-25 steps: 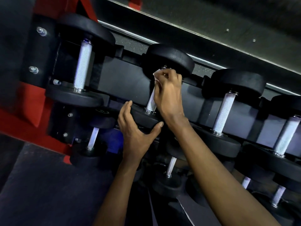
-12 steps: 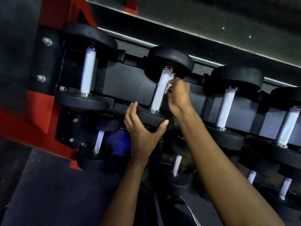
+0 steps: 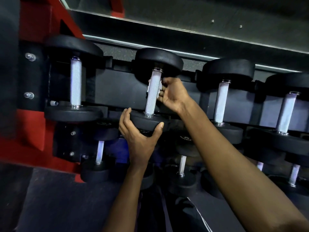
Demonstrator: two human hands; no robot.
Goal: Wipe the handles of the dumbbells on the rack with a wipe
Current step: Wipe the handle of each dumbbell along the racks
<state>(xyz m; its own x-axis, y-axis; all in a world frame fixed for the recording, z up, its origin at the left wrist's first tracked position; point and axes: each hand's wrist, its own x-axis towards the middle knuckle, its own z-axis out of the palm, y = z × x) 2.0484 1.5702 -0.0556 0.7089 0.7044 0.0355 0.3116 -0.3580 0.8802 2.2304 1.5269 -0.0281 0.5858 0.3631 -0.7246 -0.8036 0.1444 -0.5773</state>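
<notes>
Black dumbbells with knurled silver handles lie in rows on a black and red rack (image 3: pixel 115 87). My left hand (image 3: pixel 139 139) cups the near head (image 3: pixel 147 120) of the second dumbbell in the top row. My right hand (image 3: pixel 173 94) reaches behind that dumbbell's handle (image 3: pixel 153 92), fingers curled on a white wipe (image 3: pixel 149 86). The wipe is pressed against the back of the handle, and only its edges peek out on both sides.
The leftmost top-row dumbbell (image 3: pixel 76 86) sits to the left; two more (image 3: pixel 221 101) (image 3: pixel 286 113) lie to the right. Smaller dumbbells (image 3: pixel 99 153) fill the lower rows. A red frame post (image 3: pixel 41 22) stands at left, dark floor (image 3: pixel 50 198) below.
My right hand slid off the front of the handle to its right side and behind it, taking the wipe along. The left hand stayed on the near head. The view shifted slightly.
</notes>
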